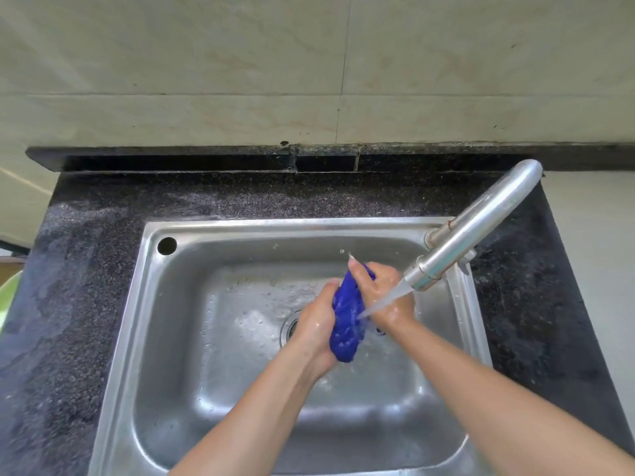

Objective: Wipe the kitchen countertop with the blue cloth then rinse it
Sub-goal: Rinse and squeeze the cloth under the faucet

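A wet, bunched blue cloth [347, 317] hangs over the steel sink [192, 235], squeezed between both hands. My left hand [318, 324] grips its left and lower side. From the right, my right hand [381, 290] closes on the upper part. Water [385, 302] runs from the steel faucet [474, 225] at the sink's right rim and strikes the cloth and my right hand. Droplets splash around the basin. The dark speckled countertop [79, 286] surrounds the sink and looks wet in patches.
The drain [290, 328] sits just left of my hands, partly hidden. An overflow hole [167, 245] marks the sink's back-left corner. A beige tiled wall [240, 80] rises behind a dark ledge. A green object [8, 293] peeks in at the left edge.
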Available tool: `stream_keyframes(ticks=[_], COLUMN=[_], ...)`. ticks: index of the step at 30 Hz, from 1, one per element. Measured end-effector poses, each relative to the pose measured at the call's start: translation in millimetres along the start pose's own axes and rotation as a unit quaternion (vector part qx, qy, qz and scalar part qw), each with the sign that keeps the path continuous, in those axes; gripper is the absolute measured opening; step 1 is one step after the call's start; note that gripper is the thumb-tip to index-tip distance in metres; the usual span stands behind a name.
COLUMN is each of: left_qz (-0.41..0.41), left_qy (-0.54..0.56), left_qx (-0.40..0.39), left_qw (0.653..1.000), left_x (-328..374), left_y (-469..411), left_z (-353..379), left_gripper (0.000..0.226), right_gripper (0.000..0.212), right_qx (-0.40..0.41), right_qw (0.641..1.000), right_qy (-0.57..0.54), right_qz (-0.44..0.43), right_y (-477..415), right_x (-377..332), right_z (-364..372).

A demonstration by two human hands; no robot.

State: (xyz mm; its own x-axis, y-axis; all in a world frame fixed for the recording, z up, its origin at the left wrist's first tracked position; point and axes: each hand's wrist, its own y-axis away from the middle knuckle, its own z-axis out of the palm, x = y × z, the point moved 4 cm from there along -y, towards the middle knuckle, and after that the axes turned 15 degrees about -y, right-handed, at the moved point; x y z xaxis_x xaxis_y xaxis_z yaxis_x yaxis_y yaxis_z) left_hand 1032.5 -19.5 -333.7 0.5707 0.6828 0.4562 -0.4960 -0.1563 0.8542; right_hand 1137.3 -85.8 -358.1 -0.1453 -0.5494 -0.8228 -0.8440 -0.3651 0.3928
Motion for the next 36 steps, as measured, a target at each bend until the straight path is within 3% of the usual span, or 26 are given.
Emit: stream_keyframes(ticks=[2,4,6,8,10,12,15,18,21,23,24,27,29,31,34,36], left_qz=[-0.007,-0.014,-0.029,-0.021,-0.012,-0.019,-0.019,-0.022,-0.065,-0.081,-0.077,-0.041,-0.02,0.0,0.002,0.016], left_qy=[-0.03,-0.093,-0.159,-0.166,-0.083,0.026,0.085,0.096,0.132,0.125,0.121,0.07,0.023,0.011,0.069,0.075], left_qx=[-0.066,-0.109,-0.125,-0.116,-0.108,-0.099,-0.078,-0.049,-0.035,-0.025,-0.025,-0.009,0.043,0.09,0.121,0.135], left_qw=[0.997,0.99,0.979,0.979,0.991,0.995,0.993,0.994,0.988,0.988,0.989,0.997,0.999,0.996,0.99,0.988], left_x=[7,15,19,22,28,33,28,9,-8,-14,-17,-20,-19,-12,4,6], left_y=[3,6,8,6,6,7,2,-6,-11,-18,-23,-23,-17,-17,-16,-13], left_z=[-13,-30,-42,-53,-58,-63,-75,-70,-46,-31,-26,-1,11,11,-5,-4], left_gripper=[0.038,0.03,0.027,0.029,0.022,0.023,0.038,0.029,0.032,0.04,0.042,0.027,0.025,0.033,0.046,0.044], right_gripper=[0.073,0.076,0.057,0.029,0.044,0.062,0.012,0.028,0.012,0.007,0.02,0.035,0.031,0.027,0.025,0.029], right_qx=[-0.059,-0.123,-0.213,-0.277,-0.307,-0.287,-0.214,-0.15,-0.175,-0.182,-0.155,0.047,0.151,0.158,0.055,0.044], right_qw=[0.998,0.992,0.977,0.959,0.935,0.938,0.973,0.966,0.943,0.938,0.951,0.986,0.979,0.975,0.982,0.984], right_qy=[-0.007,-0.027,-0.023,0.058,0.177,0.192,-0.058,-0.205,-0.282,-0.296,-0.268,-0.157,-0.139,-0.154,-0.168,-0.149], right_qz=[-0.014,-0.019,-0.003,0.007,0.0,0.014,0.059,0.048,0.022,0.007,-0.019,-0.027,0.017,0.013,-0.07,-0.081], right_y=[-10,-7,2,8,14,13,18,32,63,87,94,69,37,27,67,66], right_x=[5,2,-4,0,11,24,19,-6,-39,-49,-48,-32,-25,-24,-29,-28], right_z=[-8,-22,-32,-41,-47,-53,-58,-36,-5,10,14,8,-6,-5,21,24])
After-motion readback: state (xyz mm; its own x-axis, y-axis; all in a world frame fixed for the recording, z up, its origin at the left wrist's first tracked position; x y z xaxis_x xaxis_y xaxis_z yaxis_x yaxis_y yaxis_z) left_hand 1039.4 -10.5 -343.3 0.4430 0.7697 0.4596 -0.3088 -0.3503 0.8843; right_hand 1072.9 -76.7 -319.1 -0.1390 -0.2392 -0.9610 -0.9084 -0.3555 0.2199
